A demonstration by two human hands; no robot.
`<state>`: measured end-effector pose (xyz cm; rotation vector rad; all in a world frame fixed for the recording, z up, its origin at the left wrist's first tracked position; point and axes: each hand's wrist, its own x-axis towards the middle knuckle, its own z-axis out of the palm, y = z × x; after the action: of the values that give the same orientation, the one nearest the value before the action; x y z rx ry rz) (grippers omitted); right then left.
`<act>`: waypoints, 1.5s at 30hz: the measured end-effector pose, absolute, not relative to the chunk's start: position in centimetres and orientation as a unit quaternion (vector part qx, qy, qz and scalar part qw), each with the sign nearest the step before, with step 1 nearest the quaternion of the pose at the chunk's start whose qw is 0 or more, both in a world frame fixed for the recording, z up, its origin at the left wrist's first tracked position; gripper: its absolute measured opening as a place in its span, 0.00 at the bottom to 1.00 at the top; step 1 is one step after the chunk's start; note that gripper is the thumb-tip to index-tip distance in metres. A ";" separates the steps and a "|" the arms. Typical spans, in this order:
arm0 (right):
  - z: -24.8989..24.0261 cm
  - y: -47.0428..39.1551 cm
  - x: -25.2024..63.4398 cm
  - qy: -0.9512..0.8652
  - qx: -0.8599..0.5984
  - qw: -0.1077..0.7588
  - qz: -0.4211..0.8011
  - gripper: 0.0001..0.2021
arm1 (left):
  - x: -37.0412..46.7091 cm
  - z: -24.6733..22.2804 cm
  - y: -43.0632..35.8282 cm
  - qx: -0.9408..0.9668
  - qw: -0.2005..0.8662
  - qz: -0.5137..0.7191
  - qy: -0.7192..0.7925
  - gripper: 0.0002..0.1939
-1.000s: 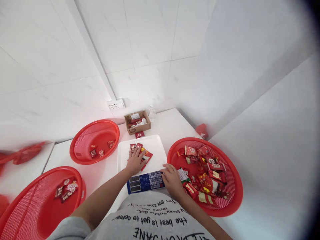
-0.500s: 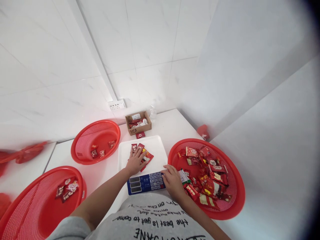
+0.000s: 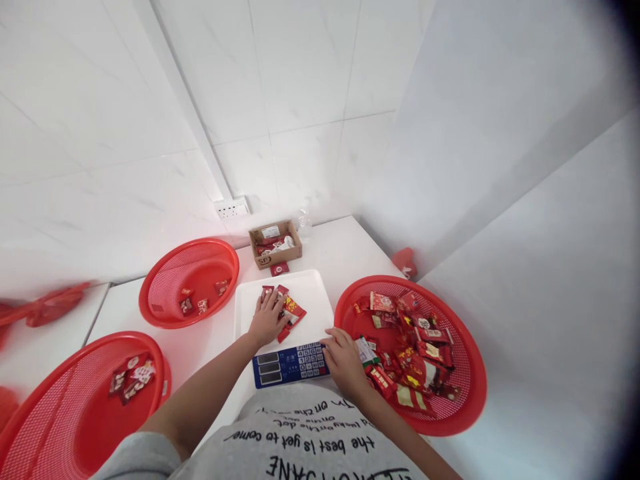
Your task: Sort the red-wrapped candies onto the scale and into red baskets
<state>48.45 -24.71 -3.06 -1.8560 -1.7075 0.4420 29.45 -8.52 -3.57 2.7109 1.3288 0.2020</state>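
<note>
A scale with a white tray (image 3: 315,313) and a blue keypad panel (image 3: 290,365) stands in front of me. Several red candy packets (image 3: 293,311) lie on the tray. My left hand (image 3: 267,320) rests over the left of these packets, fingers apart; what lies beneath its fingers is partly hidden. My right hand (image 3: 343,358) is at the right end of the keypad, its fingers loosely bent, and whether it holds anything cannot be told. Just right of it is a large red basket (image 3: 473,373) with many red packets (image 3: 415,353).
Two red baskets, one at the back left (image 3: 167,267) and one at the front left (image 3: 50,413), hold a few packets each. Behind the tray are a small cardboard box (image 3: 280,259), a red packet (image 3: 279,269) and a clear bottle (image 3: 305,223).
My left hand has shifted slightly left on the tray, so more of the packets shows to its right. My right hand stays by the keypad.
</note>
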 end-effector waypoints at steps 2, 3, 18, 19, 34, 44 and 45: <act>-3.1 -24.7 48.4 -0.640 -0.694 0.286 0.165 0.12 | 29.4 -3.6 -8.5 0.895 0.059 0.061 0.437 0.29; -3.0 -24.7 48.4 -0.640 -0.693 0.287 0.165 0.12 | 29.4 -3.6 -8.5 0.896 0.061 0.058 0.435 0.29; -2.7 -24.7 48.4 -0.640 -0.692 0.291 0.166 0.12 | 29.4 -3.4 -8.4 0.901 0.065 0.049 0.426 0.29; -2.7 -24.7 48.4 -0.639 -0.692 0.292 0.167 0.12 | 29.4 -3.5 -8.4 0.903 0.066 0.050 0.423 0.29; -2.5 -24.7 48.4 -0.639 -0.693 0.288 0.168 0.12 | 29.3 -3.5 -8.4 0.916 0.076 0.038 0.392 0.30; -2.8 -24.7 48.4 -0.640 -0.692 0.290 0.164 0.13 | 29.2 -3.7 -8.3 0.919 0.077 0.050 0.384 0.30; -2.8 -24.7 48.4 -0.640 -0.692 0.290 0.164 0.13 | 29.2 -3.7 -8.3 0.919 0.077 0.048 0.384 0.30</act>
<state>48.40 -24.73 -2.84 -1.8458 -1.7080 0.4376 29.17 -8.35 -3.66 2.7522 1.1512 0.1434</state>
